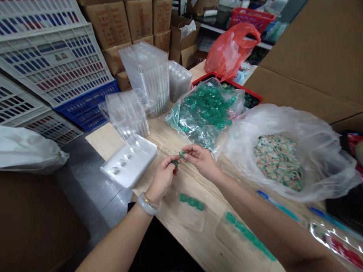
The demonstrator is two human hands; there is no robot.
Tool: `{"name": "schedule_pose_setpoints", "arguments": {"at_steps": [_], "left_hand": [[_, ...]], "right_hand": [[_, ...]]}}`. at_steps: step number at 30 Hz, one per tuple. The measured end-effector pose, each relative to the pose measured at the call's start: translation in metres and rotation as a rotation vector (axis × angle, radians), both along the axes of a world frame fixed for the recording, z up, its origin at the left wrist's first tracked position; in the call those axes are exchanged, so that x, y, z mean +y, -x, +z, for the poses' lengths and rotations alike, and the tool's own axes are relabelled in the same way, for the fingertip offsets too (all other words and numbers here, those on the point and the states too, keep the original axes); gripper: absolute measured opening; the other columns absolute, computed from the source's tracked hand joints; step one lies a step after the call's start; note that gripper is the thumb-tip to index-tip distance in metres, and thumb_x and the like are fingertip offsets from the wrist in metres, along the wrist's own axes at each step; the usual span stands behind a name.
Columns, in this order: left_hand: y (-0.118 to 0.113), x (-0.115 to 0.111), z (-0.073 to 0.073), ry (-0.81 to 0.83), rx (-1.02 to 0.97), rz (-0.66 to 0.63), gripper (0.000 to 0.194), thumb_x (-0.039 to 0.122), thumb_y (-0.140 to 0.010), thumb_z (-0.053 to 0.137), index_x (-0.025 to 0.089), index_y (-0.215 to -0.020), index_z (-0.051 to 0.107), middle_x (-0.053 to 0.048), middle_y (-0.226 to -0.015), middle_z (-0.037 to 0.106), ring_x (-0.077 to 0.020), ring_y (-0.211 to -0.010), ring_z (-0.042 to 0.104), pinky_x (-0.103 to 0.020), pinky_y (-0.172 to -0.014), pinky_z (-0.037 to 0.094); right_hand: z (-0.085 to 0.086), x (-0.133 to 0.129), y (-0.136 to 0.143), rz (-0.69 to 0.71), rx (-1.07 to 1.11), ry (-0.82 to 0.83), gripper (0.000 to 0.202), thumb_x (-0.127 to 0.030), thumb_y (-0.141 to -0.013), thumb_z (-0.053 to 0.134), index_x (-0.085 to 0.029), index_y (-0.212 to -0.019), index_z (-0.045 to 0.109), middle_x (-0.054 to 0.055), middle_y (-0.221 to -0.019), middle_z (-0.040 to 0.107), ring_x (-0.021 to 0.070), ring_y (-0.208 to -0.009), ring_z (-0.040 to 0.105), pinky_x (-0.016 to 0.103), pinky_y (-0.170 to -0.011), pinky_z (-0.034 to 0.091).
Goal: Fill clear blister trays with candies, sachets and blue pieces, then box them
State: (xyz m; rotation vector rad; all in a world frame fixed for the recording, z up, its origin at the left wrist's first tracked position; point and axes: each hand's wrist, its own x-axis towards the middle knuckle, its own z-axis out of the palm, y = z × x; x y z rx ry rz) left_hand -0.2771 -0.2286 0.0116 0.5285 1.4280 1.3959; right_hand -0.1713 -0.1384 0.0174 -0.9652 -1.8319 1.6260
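My left hand is closed around a small green piece above the wooden table. Close beside it, my right hand pinches another green piece between thumb and fingertips. Just below the hands lies a clear plastic tray with a short row of green pieces along its upper edge. A second clear tray holds a longer row of green pieces, partly covered by my right forearm. Beyond my hands, an open clear bag carries a heap of green pieces.
Stacked clear plastic trays stand at the back left, with a white tray nearer. A plastic bag of small flat pieces lies right. Behind are a red bag and cardboard boxes; crates rise at left.
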Motion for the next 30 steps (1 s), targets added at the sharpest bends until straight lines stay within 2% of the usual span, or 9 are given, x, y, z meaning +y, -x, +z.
{"name": "schedule_pose_setpoints", "arguments": {"at_steps": [2, 5, 11, 13, 17, 20, 24, 27, 30], "left_hand": [[0.0, 0.001, 0.005, 0.009, -0.06, 0.041, 0.028, 0.01, -0.063, 0.043, 0.013, -0.084, 0.062, -0.002, -0.078, 0.059, -0.006, -0.054, 0.044, -0.019, -0.05, 0.035], [0.001, 0.0, 0.011, 0.02, -0.171, 0.1, 0.025, 0.01, -0.061, 0.049, 0.012, -0.082, 0.062, 0.0, -0.071, 0.058, -0.0048, -0.052, 0.043, -0.018, -0.05, 0.033], [0.007, 0.0, 0.013, -0.01, -0.564, 0.038, 0.016, 0.019, -0.061, 0.06, 0.012, -0.075, 0.06, 0.001, -0.064, 0.055, -0.0055, -0.051, 0.045, -0.018, -0.046, 0.032], [0.008, 0.001, 0.011, -0.014, -0.569, 0.016, 0.015, 0.023, -0.063, 0.062, 0.011, -0.073, 0.06, 0.001, -0.063, 0.055, -0.0055, -0.05, 0.045, -0.018, -0.046, 0.032], [0.008, 0.003, 0.002, -0.017, -0.486, 0.024, 0.016, 0.021, -0.06, 0.068, 0.011, -0.069, 0.06, 0.002, -0.057, 0.053, -0.0042, -0.049, 0.045, -0.016, -0.046, 0.034], [0.009, 0.007, -0.001, -0.026, -0.536, -0.019, 0.014, 0.021, -0.063, 0.067, 0.01, -0.068, 0.06, 0.001, -0.057, 0.054, -0.0039, -0.049, 0.047, -0.014, -0.047, 0.036], [0.01, 0.017, 0.007, 0.025, -0.589, -0.03, 0.007, 0.016, -0.068, 0.062, 0.009, -0.066, 0.06, 0.001, -0.055, 0.053, -0.0037, -0.048, 0.047, -0.014, -0.047, 0.038], [0.01, 0.029, 0.015, 0.016, -0.601, -0.083, 0.006, 0.012, -0.07, 0.056, 0.011, -0.073, 0.061, 0.001, -0.057, 0.053, -0.0046, -0.049, 0.048, -0.015, -0.047, 0.039], [0.012, 0.039, 0.02, -0.031, -0.635, -0.199, 0.014, 0.008, -0.069, 0.054, 0.013, -0.079, 0.062, 0.001, -0.061, 0.055, -0.0049, -0.051, 0.049, -0.015, -0.048, 0.039]], "right_hand": [[-0.002, 0.001, 0.001, -0.02, 0.014, 0.03, 0.023, -0.031, -0.068, 0.057, -0.016, -0.086, 0.054, 0.002, -0.072, 0.059, 0.0119, -0.065, 0.057, 0.028, -0.064, 0.048], [-0.002, 0.001, 0.0, -0.038, -0.004, -0.046, 0.023, -0.031, -0.068, 0.057, -0.017, -0.085, 0.056, 0.002, -0.075, 0.059, 0.0124, -0.067, 0.056, 0.028, -0.064, 0.047], [0.004, -0.012, -0.002, -0.009, -0.111, -0.504, 0.017, -0.017, -0.073, 0.053, -0.019, -0.089, 0.056, 0.004, -0.082, 0.054, 0.0121, -0.068, 0.053, 0.028, -0.064, 0.047], [0.005, -0.016, -0.003, 0.026, -0.137, -0.6, 0.017, -0.015, -0.074, 0.052, -0.018, -0.09, 0.056, 0.005, -0.084, 0.054, 0.0122, -0.068, 0.053, 0.028, -0.064, 0.048], [0.009, -0.019, -0.005, 0.074, -0.184, -0.681, 0.017, -0.017, -0.077, 0.05, -0.018, -0.094, 0.056, 0.006, -0.087, 0.056, 0.0136, -0.074, 0.056, 0.028, -0.068, 0.049], [0.014, -0.017, -0.007, 0.192, -0.374, -0.859, 0.019, -0.018, -0.083, 0.043, -0.018, -0.094, 0.058, 0.008, -0.092, 0.058, 0.0168, -0.085, 0.057, 0.029, -0.074, 0.048], [0.022, -0.009, -0.008, 0.291, -0.628, -1.063, 0.023, -0.019, -0.084, 0.04, -0.017, -0.097, 0.059, 0.01, -0.097, 0.059, 0.0189, -0.083, 0.057, 0.03, -0.07, 0.047], [0.027, -0.002, -0.009, 0.32, -0.594, -1.105, 0.023, -0.015, -0.082, 0.041, -0.018, -0.096, 0.059, 0.009, -0.1, 0.058, 0.0189, -0.087, 0.054, 0.031, -0.074, 0.046], [0.033, 0.003, -0.007, 0.24, -0.431, -1.048, 0.02, -0.012, -0.08, 0.042, -0.018, -0.087, 0.06, 0.008, -0.098, 0.055, 0.0188, -0.094, 0.049, 0.032, -0.078, 0.044]]}}
